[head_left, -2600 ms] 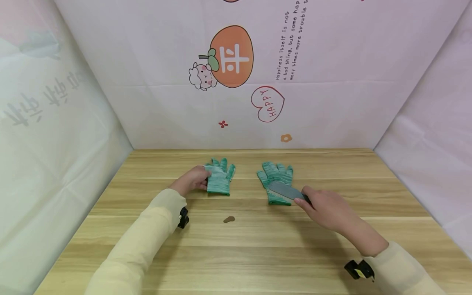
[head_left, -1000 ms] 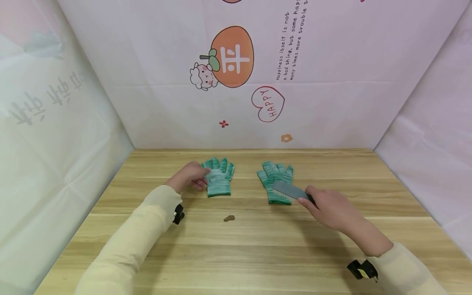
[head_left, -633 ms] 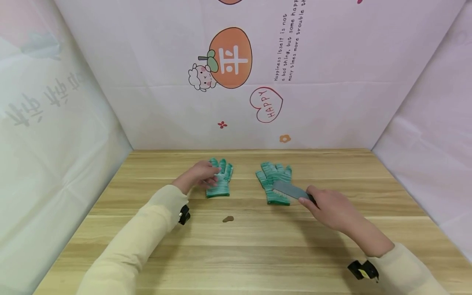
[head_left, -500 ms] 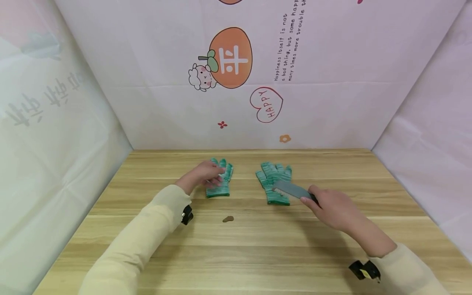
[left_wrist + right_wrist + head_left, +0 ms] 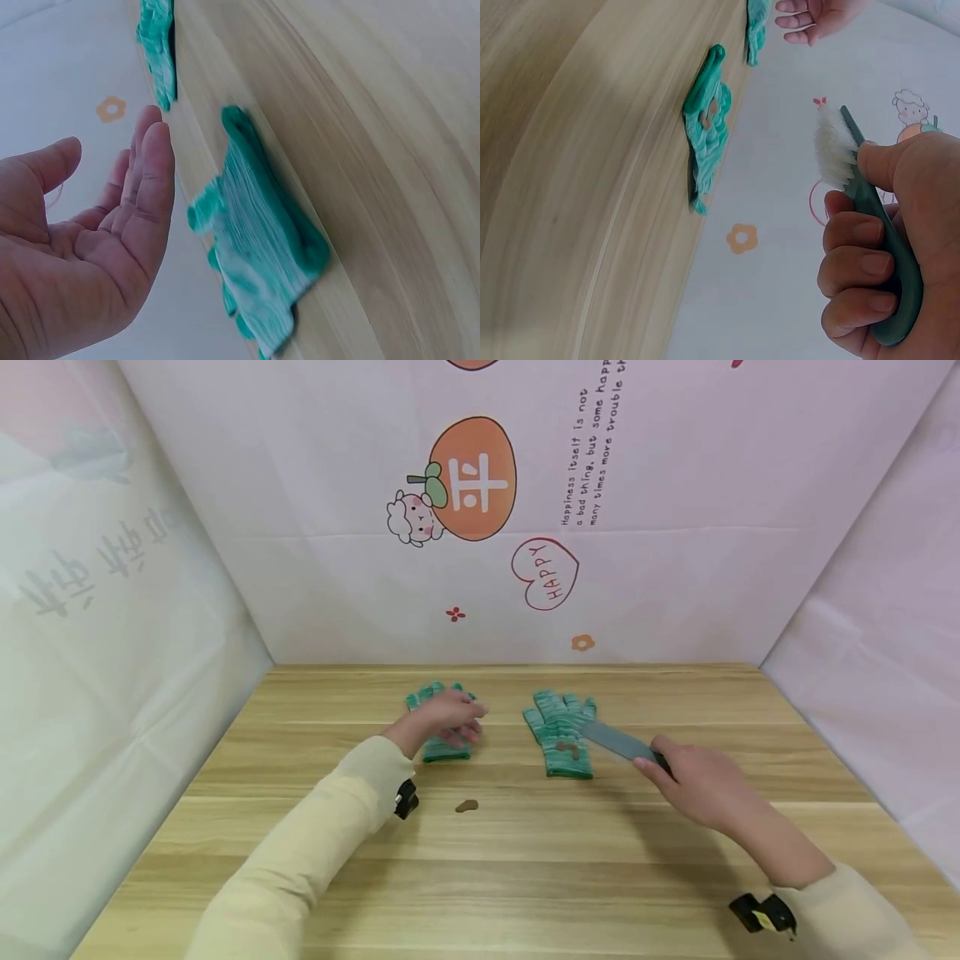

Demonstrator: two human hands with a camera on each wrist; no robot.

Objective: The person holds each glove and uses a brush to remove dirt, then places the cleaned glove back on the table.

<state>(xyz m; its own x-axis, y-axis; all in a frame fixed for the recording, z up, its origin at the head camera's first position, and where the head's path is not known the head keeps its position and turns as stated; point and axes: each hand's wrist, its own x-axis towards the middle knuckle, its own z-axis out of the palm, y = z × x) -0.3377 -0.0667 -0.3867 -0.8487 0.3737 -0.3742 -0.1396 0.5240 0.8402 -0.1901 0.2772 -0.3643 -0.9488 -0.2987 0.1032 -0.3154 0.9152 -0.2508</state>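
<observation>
My right hand (image 5: 701, 785) grips a dark green-grey brush (image 5: 900, 262) by its handle, with the white bristles (image 5: 834, 148) showing in the right wrist view. The brush head is raised near the right green knitted glove (image 5: 558, 722), which lies flat, fingers pointing away. Brown patches (image 5: 567, 749) mark that glove close to its cuff. My left hand (image 5: 447, 714) hovers over the left green glove (image 5: 447, 752), partly covering it in the head view. Its fingers are relaxed and hold nothing; the left wrist view shows a gap between this hand and the glove (image 5: 259, 240).
Both gloves lie on a wood-grain table (image 5: 510, 885). A small brown patch (image 5: 467, 806) sits nearer the front, between them. White printed cloth (image 5: 337, 593) walls off the back and both sides.
The left hand has left the left glove's edge and moved right, above it. The brush has lifted and shifted right off the right glove's middle, uncovering brown patches.
</observation>
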